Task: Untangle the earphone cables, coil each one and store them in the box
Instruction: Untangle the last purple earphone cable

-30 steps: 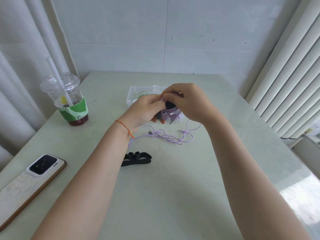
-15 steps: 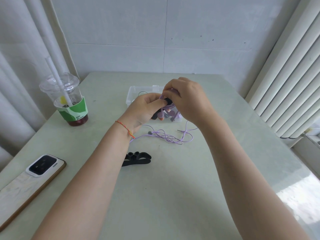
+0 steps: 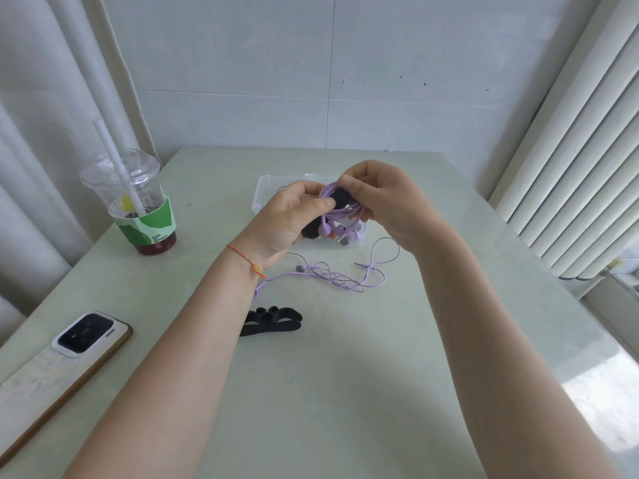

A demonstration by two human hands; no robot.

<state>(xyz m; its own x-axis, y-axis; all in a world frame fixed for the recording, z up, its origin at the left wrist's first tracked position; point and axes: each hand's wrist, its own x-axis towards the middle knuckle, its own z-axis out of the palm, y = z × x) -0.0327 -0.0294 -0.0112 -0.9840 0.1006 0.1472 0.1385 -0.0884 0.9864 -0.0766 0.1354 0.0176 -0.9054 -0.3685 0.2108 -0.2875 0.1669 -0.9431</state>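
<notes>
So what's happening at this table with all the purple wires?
A person is tidying earphones. Both the left hand and the right hand grip a coiled purple earphone cable with a black strap around it, held above a clear plastic box. A second purple earphone cable lies loose and tangled on the pale green table, next to spare black cable ties.

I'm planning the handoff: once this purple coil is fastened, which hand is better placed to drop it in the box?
Probably the right hand: it pinches the coil almost directly above the clear box.
</notes>
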